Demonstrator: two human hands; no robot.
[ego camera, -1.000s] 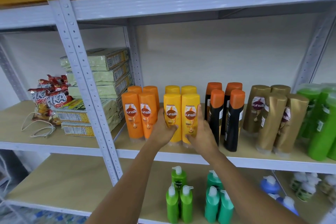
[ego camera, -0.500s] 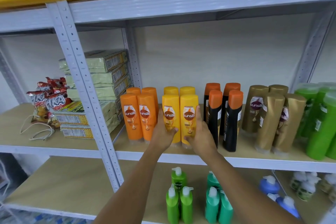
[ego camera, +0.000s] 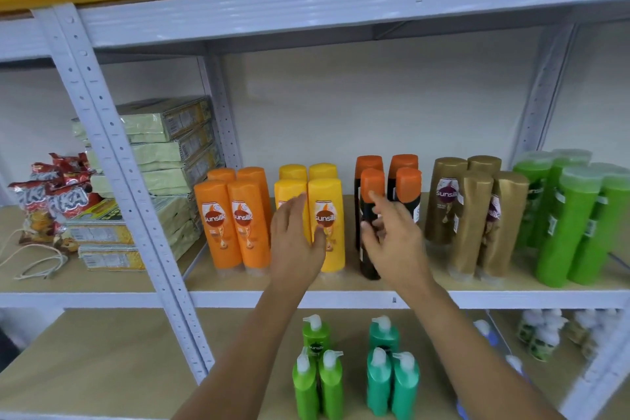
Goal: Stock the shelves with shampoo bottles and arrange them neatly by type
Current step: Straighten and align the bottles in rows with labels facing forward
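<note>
Both hands leave the yellow bottles [ego camera: 325, 215]; left hand [ego camera: 296, 242] open, right hand [ego camera: 395, 242] loose-fingered, reaching black bottles [ego camera: 370, 215]. Shelf [ego camera: 341, 298] nearly sorted.

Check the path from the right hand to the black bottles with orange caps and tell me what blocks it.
Nothing visible blocks it. The right hand, fingers loosely spread, is already directly in front of the front-left black bottle of that group. The yellow bottles stand off to its left, behind the left hand, and the gold bottles to its right.
</note>
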